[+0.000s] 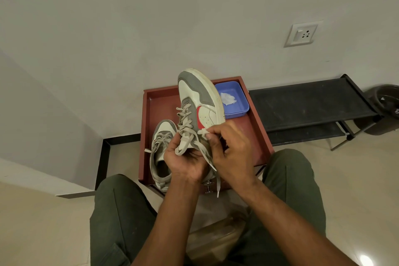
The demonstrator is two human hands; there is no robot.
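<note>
from far away i look down at my two hands. my right hand is pinching a lace between the thumb and the first finger, right by the top holes of the shoe. the other fingers of that hand are curled in. the loose end of the lace runs down past my wrist and hangs free.

my left hand grips the back part of the shoe from under it, with the fingers curled round the heel end and the thumb up near the tongue. so both hands are closed on something, one on the lace and one on the shoe.

the shoe is white and grey with a red mark on its side. it is up in the air, held over the red-brown tray. its toe points up and away from me, toward the wall, and its sole faces to the right.

a second shoe of the same kind lies in the tray, just to the left of my left hand, with its laces loose. at the far right corner of the tray sits a blue tub with a white wad in it.

my legs in green trousers are on each side of the tray. to the right, against the wall, stands a black rack, and past it a dark bin. a wall plug is up above the rack. the floor is pale tile.
</note>
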